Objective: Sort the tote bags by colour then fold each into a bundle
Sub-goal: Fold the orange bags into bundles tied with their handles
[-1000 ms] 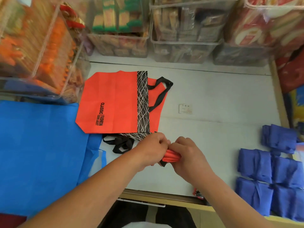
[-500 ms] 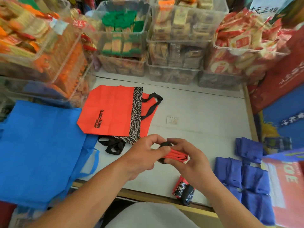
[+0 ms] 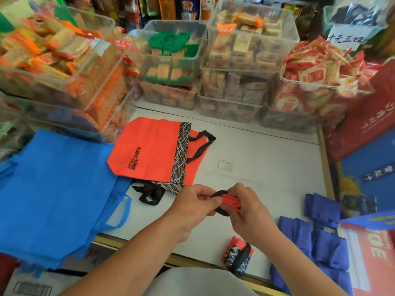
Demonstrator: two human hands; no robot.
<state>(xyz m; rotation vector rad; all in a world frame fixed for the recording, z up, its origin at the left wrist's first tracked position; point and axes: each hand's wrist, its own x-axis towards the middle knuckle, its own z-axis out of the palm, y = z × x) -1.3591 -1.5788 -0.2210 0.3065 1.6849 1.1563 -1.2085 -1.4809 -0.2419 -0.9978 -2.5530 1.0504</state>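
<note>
Far left: stack of flat light-blue tote bags (image 3: 53,189), overhanging the front edge of the white surface (image 3: 267,150). Behind the stack, clear plastic bins (image 3: 64,67) of wrapped snacks; more bins run along the back. Centre-left: flat orange tote bag (image 3: 149,150) with a black scribble-patterned band, its straps pointing right. A second one lies under it, only its band and black handles (image 3: 149,192) showing at the near side. Small white card (image 3: 225,166) on the surface just right of these. By the front edge, centre-right: finished bundle (image 3: 237,256), orange, bound with a black strap. Far right: dark-blue bundles (image 3: 324,242) packed close together, printed boxes (image 3: 363,129) behind them.

Hands meet just in front of the flat orange bags. Left hand (image 3: 192,206) curled, pinching the left end of the rolled bundle (image 3: 229,201). Right hand (image 3: 250,212) grips the right end, its fingers (image 3: 237,189) wrapped over the top. A black strap loop circles the roll at the left end, between the two hands. Cannot tell whether the roll touches the surface.

Fabric looks matte, non-woven. The roll is a short cylinder of tight orange ridges; the flat bags hold crisp creases; the bins are rigid and see-through
</note>
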